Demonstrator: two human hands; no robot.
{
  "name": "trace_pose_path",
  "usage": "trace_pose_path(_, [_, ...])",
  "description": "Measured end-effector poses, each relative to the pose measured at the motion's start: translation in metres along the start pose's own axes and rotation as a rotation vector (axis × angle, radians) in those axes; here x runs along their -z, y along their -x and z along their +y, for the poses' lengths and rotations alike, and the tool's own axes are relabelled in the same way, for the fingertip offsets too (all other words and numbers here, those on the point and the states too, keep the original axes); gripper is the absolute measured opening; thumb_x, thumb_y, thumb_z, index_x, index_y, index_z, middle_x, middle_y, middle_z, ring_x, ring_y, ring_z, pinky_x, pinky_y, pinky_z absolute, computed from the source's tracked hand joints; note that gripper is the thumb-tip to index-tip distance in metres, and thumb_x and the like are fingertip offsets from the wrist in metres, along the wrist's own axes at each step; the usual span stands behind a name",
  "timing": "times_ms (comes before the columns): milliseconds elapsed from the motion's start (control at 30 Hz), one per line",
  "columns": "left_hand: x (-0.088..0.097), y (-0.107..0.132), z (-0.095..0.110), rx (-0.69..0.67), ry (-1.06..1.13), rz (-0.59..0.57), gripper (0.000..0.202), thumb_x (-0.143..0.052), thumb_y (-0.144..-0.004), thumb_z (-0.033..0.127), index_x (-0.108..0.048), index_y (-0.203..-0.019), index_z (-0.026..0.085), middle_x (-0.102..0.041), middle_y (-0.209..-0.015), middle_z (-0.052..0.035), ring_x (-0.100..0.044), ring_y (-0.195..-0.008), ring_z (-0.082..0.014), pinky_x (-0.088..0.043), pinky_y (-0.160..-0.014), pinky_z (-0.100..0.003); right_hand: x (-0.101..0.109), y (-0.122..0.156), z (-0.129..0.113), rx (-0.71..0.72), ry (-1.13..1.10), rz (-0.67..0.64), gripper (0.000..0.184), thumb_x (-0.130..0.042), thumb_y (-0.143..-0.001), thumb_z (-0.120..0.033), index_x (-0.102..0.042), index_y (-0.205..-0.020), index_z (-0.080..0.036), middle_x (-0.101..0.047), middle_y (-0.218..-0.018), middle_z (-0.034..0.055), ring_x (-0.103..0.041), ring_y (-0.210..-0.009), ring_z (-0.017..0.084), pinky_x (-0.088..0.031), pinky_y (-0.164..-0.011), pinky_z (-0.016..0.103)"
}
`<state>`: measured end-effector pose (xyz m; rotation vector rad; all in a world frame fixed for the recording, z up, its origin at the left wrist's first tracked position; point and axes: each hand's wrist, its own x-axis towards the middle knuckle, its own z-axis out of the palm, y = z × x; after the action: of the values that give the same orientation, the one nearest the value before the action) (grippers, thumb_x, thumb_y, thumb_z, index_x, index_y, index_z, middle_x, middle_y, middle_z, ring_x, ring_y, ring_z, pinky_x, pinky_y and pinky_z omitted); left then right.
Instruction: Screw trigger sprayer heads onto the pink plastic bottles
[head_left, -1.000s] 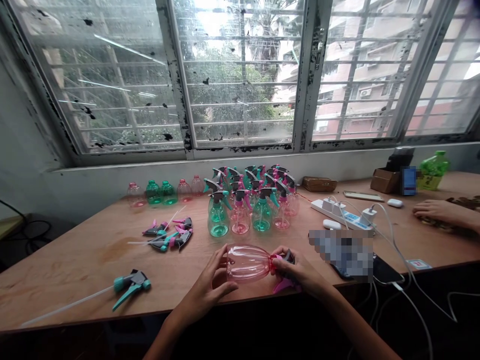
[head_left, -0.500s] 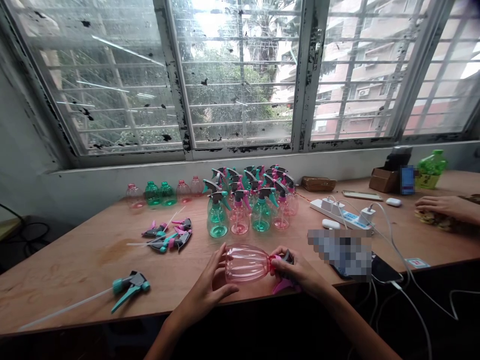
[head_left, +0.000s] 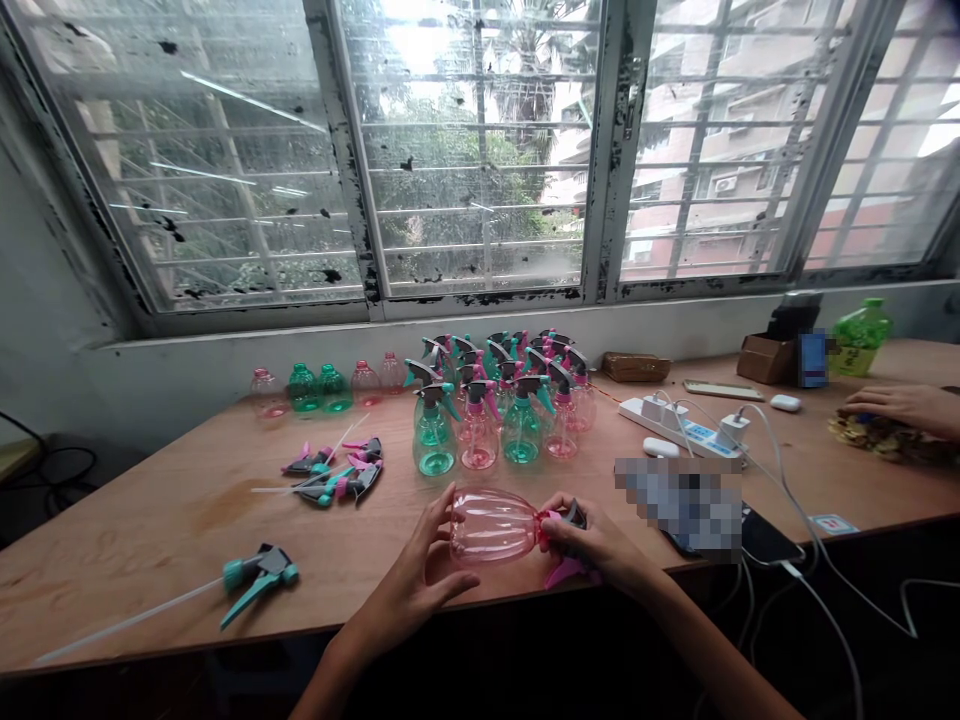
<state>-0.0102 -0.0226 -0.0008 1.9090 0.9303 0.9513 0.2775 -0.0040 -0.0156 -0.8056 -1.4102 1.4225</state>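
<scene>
A clear pink spray bottle (head_left: 493,527) lies sideways near the table's front edge, its base to the left and its neck to the right. My left hand (head_left: 427,555) cups the base, fingers curled behind it and thumb stretched out below. At the neck, my right hand (head_left: 592,540) grips the grey-and-pink trigger spray head (head_left: 564,572), thumb and fingers pressed round its pink collar. Whether the collar is fully seated cannot be seen. Behind my hands stand several pink and green spray bottles (head_left: 480,430) with trigger heads fitted.
Loose trigger heads (head_left: 341,475) lie piled on the left; a teal one (head_left: 259,580) with a long tube sits nearer. Several headless bottles (head_left: 304,388) line the wall. To the right are a power strip (head_left: 682,428), cables, a phone (head_left: 769,540) and another person's hand (head_left: 896,408).
My hands and the pink bottle hold nearly the same position. The other person's hand at the right has shifted slightly.
</scene>
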Motion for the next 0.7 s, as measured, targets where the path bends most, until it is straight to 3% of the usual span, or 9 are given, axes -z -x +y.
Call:
trace_pose_path(133, [0.0, 0.0, 0.009, 0.026, 0.029, -0.009, 0.09, -0.069, -0.089, 0.028, -0.012, -0.158, 0.037, -0.033, -0.157, -0.0103, -0.046, -0.137, -0.03, -0.04, -0.116, -0.052, 0.0, 0.001, 0.0, -0.002, -0.005, -0.004, 0.039, -0.079, -0.08, -0.05, -0.061, -0.091, -0.017, -0.072, -0.072, 0.0018, -0.06, -0.06, 0.014, -0.043, -0.057, 0.024])
trace_pose_path(233, [0.0, -0.002, 0.013, -0.003, -0.051, -0.001, 0.086, -0.072, -0.086, 0.025, -0.021, -0.156, 0.037, -0.031, -0.157, -0.0077, -0.04, -0.141, -0.0307, -0.038, -0.117, -0.05, 0.0, 0.001, -0.001, -0.003, -0.001, -0.006, 0.04, -0.079, -0.08, -0.05, -0.061, -0.09, -0.016, -0.071, -0.071, 0.0017, -0.06, -0.06, 0.014, -0.043, -0.057, 0.024])
trace_pose_path(300, [0.0, -0.003, 0.011, -0.037, -0.09, 0.014, 0.084, -0.071, -0.087, 0.024, -0.024, -0.154, 0.039, -0.03, -0.158, -0.0057, -0.037, -0.143, -0.0304, -0.036, -0.119, -0.05, 0.0, 0.0, -0.002, -0.006, 0.007, -0.002, 0.041, -0.079, -0.079, -0.051, -0.061, -0.09, -0.016, -0.071, -0.07, 0.0016, -0.06, -0.06, 0.014, -0.043, -0.056, 0.024])
trace_pose_path(500, [-0.001, -0.002, 0.003, -0.03, -0.009, 0.015, 0.088, -0.069, -0.089, 0.028, -0.015, -0.155, 0.045, -0.032, -0.156, -0.0046, -0.047, -0.135, -0.0281, -0.039, -0.116, -0.051, 0.001, -0.001, 0.0, 0.0, 0.014, -0.003, 0.041, -0.079, -0.08, -0.052, -0.061, -0.091, -0.016, -0.071, -0.071, 0.0021, -0.06, -0.06, 0.014, -0.043, -0.057, 0.024])
trace_pose_path(700, [0.001, 0.0, 0.002, 0.022, 0.037, 0.015, 0.087, -0.071, -0.088, 0.034, -0.017, -0.156, 0.04, -0.033, -0.156, -0.0084, -0.042, -0.141, -0.0321, -0.043, -0.114, -0.052, 0.001, 0.0, 0.0, 0.008, 0.02, -0.007, 0.04, -0.078, -0.081, -0.051, -0.062, -0.091, -0.015, -0.071, -0.071, 0.0019, -0.06, -0.06, 0.013, -0.043, -0.058, 0.024])
